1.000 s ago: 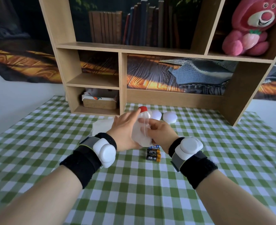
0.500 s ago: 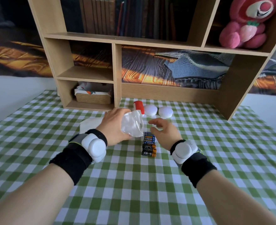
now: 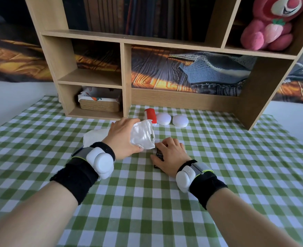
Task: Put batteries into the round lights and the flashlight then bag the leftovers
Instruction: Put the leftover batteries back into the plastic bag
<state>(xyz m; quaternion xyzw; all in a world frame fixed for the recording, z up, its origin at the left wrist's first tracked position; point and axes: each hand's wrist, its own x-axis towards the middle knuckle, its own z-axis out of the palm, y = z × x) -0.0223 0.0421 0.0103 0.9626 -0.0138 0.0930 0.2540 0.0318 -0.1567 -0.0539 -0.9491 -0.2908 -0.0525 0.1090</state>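
My left hand point(image 3: 123, 138) grips a small clear plastic bag point(image 3: 142, 135) and holds it just above the checked cloth. Right beside the bag, my right hand point(image 3: 171, 155) lies over the pack of batteries point(image 3: 159, 154) on the cloth, fingers curled round it; only a dark strip of the pack shows. Behind the bag stands the red and white flashlight point(image 3: 151, 114). To its right lie two round white lights point(image 3: 163, 118) point(image 3: 180, 121).
A wooden shelf unit point(image 3: 127, 81) rises at the back, with a wicker basket point(image 3: 100, 105) in its lowest left bay and a pink plush toy point(image 3: 272, 24) up on the right. White tissue paper point(image 3: 96, 136) lies left of my left hand. The green checked cloth point(image 3: 147, 202) spreads toward me.
My right hand let go of the bag, dropped to the cloth and closed over the batteries. My left hand kept the bag and tilted it toward the right.
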